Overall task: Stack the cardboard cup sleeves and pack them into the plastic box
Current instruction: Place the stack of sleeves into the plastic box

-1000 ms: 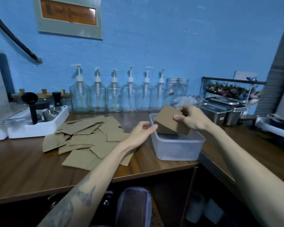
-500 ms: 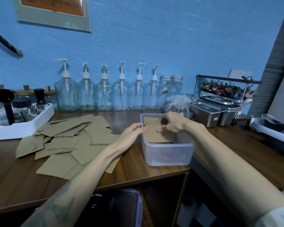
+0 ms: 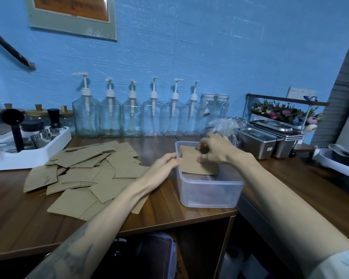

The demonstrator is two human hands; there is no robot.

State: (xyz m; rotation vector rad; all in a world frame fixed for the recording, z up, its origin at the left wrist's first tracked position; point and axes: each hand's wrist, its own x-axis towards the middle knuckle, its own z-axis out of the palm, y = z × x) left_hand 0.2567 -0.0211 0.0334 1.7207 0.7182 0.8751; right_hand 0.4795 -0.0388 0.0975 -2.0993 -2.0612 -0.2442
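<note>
A translucent plastic box (image 3: 210,192) stands near the counter's front edge. Inside it leans a stack of brown cardboard cup sleeves (image 3: 191,164), tilted against the box's left wall. My right hand (image 3: 216,150) reaches into the box from the right, and its thumb and fingers pinch the stack near its top. My left hand (image 3: 165,164) lies with straight fingers against the box's left rim, fingertips touching the sleeves' edge. A loose pile of several flat sleeves (image 3: 85,174) is spread on the wooden counter to the left of the box.
Several glass pump bottles (image 3: 133,115) line the blue wall. A white tray with metal coffee tools (image 3: 30,146) sits at the left. Steel lidded containers (image 3: 258,139) and a crumpled plastic bag (image 3: 226,123) stand right behind the box. A white tray (image 3: 338,166) lies at far right.
My right hand has lowered the sleeve stack from above the box down into it. My left hand has moved right, up to the box's left rim.
</note>
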